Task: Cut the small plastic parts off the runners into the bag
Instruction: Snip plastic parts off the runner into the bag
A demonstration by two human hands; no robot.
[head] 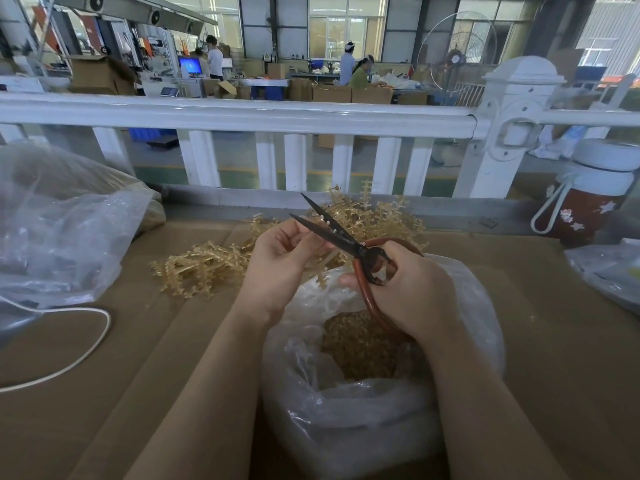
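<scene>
My right hand (412, 292) grips the red handles of black-bladed scissors (332, 230), whose blades stand apart and point up-left. My left hand (280, 261) pinches an amber plastic runner (323, 268) just under the blades, above the mouth of a clear plastic bag (346, 420). The bag holds a heap of small amber cut parts (363, 351). More amber runners lie in a pile (201, 268) on the cardboard to the left and in a second pile (377, 216) behind the scissors.
Brown cardboard (138, 358) covers the worktable. A large clear bag (59, 230) sits at left with a white cable (86, 351) in front of it. A red bottle with a white lid (588, 199) and another bag (609, 271) stand at right. A white railing (242, 116) runs behind.
</scene>
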